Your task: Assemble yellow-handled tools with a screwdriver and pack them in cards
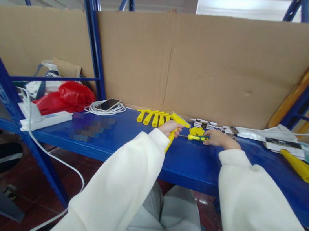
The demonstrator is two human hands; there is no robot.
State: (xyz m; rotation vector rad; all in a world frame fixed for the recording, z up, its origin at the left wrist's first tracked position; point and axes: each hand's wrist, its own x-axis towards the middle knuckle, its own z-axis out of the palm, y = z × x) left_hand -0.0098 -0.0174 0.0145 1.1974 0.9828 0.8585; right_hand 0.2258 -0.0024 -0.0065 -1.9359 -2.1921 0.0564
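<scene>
White sleeves (121, 181) outstretched, left fingers (178, 129) round yellow tool (170, 141)

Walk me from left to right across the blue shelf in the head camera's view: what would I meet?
Red bag → coiled white cable → row of small yellow tubes → left hand → screwdriver → right hand → larger yellow tubes.

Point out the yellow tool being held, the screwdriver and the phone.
Yellow tool (170, 140): head view, on the lower part of its handle.
Screwdriver (194, 137): head view, on its handle.
Phone (109, 104): head view, on its dark screen.
</scene>
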